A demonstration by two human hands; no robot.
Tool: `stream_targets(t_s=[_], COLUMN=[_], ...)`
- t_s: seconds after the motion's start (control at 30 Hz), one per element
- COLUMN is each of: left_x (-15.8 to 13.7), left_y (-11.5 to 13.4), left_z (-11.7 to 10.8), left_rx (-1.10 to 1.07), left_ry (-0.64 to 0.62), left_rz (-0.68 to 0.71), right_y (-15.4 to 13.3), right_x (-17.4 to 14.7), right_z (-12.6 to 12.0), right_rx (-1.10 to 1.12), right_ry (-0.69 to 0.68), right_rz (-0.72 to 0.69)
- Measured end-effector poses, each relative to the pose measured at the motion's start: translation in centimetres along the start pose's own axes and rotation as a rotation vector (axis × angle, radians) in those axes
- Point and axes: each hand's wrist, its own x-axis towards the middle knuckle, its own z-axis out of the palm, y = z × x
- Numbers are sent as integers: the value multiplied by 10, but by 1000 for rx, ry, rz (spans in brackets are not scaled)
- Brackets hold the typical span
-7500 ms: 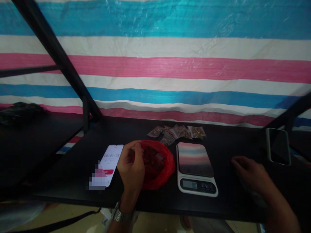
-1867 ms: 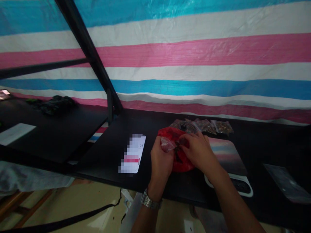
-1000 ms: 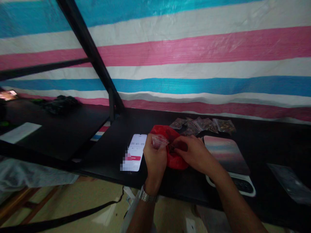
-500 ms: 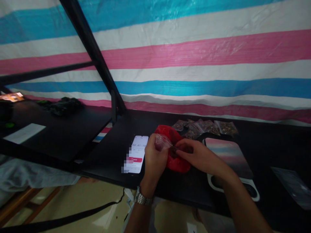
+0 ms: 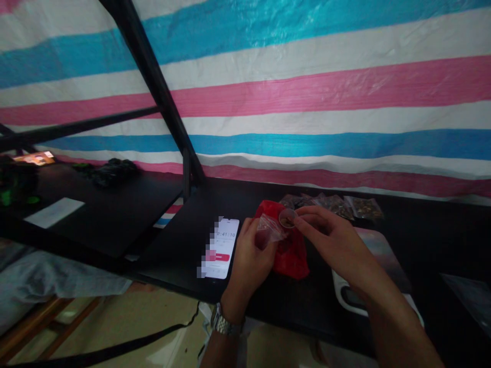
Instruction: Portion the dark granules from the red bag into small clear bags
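My left hand (image 5: 253, 255), with a metal watch at the wrist, is closed on a small clear plastic bag (image 5: 270, 228). In my right hand (image 5: 324, 230), fingers pinch a small round clear cup (image 5: 287, 218) with some brown bits in it. The cup is tilted beside the mouth of the clear bag. Beneath both hands a red plastic bag (image 5: 293, 258) stands on the black table; its contents are mostly hidden by my hands and the clear bag.
Several filled clear bags (image 5: 364, 207) lie behind the red bag. A flat scale (image 5: 378, 250) is partly under my right forearm, and flat clear bags (image 5: 470, 299) lie far right. A phone (image 5: 222, 250) showing a timer is at left. A black metal frame (image 5: 169, 107) rises beyond it.
My right hand has lifted out of the red bag with the cup now visible, up beside the clear bag. My left hand still holds the clear bag. The view has shifted slightly.
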Motion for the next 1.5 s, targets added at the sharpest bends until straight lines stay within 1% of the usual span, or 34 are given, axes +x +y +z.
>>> stream_targets(t_s=[0.13, 0.23, 0.37, 0.47, 0.63, 0.7, 0.77, 0.83, 0.97, 1.03, 1.13, 1.3, 1.37, 1.43, 1.5], left_x=[-1, -2, -4, -5, -7, -8, -8, -8, -6, -5, -5, -8, -8, -7, -3], left_y=[1, 1, -1, 0, 9, 13, 16, 17, 15, 14, 13, 16, 17, 18, 21], left_z=[6, 8, 8, 8, 8, 7, 5, 4, 3, 4, 6, 10, 10, 7, 1], left_rx=[66, 131, 212, 331, 520, 553, 554, 538, 494, 449, 311, 74, -23, -125, -192], left_ry=[7, 15, 57, 111, 206, 203, 153, 96, 29, -15, -59, -55, -66, -72, -19], left_rz=[-47, -62, -16, 50, 125, 146, 171, 170, 113, 94, 44, -54, -80, -107, -140], right_y=[9, 16, 18, 14, 7, 5, 3, 0, -7, -9, -9, -9, -9, -8, -3], right_x=[2, 4, 4, 1, -3, -4, -6, -9, -15, -17, -19, -22, -22, -19, -16], right_z=[2, 1, -1, 2, 9, 10, 9, 7, 3, 3, 5, 9, 9, 8, 5], right_rx=[-15, -47, -45, -81, -219, -258, -309, -364, -465, -511, -519, -490, -467, -419, -378], right_ry=[-23, 8, 73, 95, 104, 113, 139, 147, 56, 40, 38, 10, 45, 146, 244], right_rz=[101, 117, 22, -64, -94, -116, -153, -192, -287, -336, -385, -439, -462, -489, -472])
